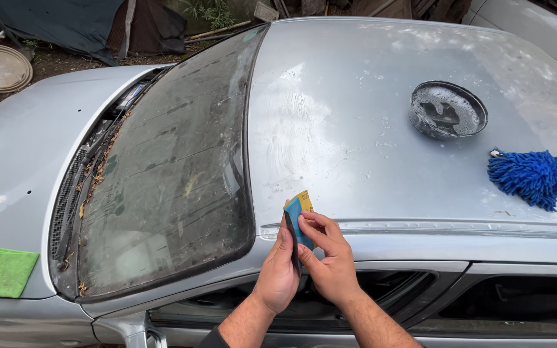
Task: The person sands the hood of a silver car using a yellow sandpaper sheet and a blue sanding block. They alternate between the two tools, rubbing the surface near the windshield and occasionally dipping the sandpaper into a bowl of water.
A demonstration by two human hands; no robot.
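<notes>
Head view shows your left hand [277, 270] and right hand [331, 258] pressed together just above the car's door frame, both closed on a small blue-and-yellow sponge [298, 216] — left fingers along its dark edge, right thumb and fingers pinching its blue face. Just beyond them lies the wet silver roof [356, 129]. Left of your hands slopes the dirty windshield [169, 174], and far left a green cloth [4, 273] rests on the hood. Well off to the right sit a blue wash mitt [531, 178] and, farther back, a round soapy bowl [448, 109].
</notes>
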